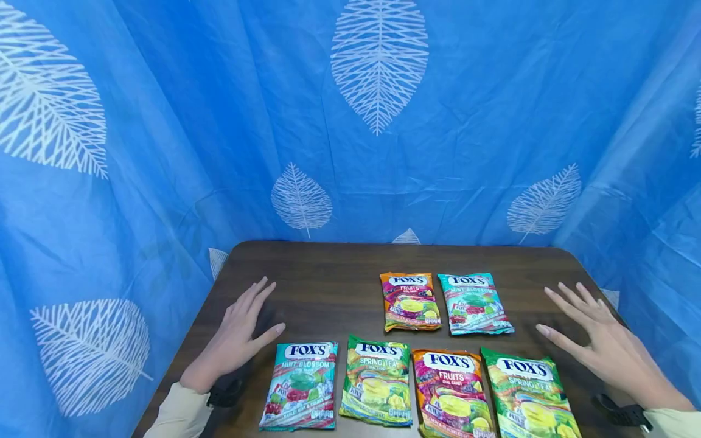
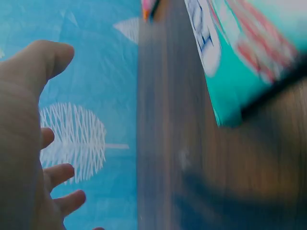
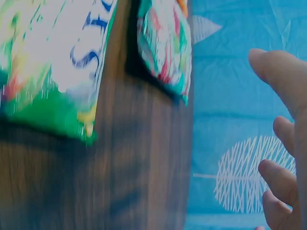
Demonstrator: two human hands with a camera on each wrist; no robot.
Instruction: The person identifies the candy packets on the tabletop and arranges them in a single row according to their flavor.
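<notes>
My left hand (image 1: 235,331) hovers over the table's left side, fingers spread and holding nothing. Nearest to it lies a teal Mint Blossom candy bag (image 1: 300,386), at the left end of the front row. Over the right side my right hand (image 1: 597,340) is likewise spread and holds nothing. Close to it are a green Spring Tea candy bag (image 1: 531,395) at the front right and a second Mint Blossom bag (image 1: 475,304) in the back row. In the right wrist view the Spring Tea bag (image 3: 57,62) appears large and blurred.
Another Spring Tea bag (image 1: 376,382) and an orange-purple Fruits candy bag (image 1: 453,392) lie mid front row. A second Fruits bag (image 1: 411,302) lies in the back row. Behind the dark wooden table (image 1: 317,274) hangs a blue curtain (image 1: 465,152) with white leaf prints.
</notes>
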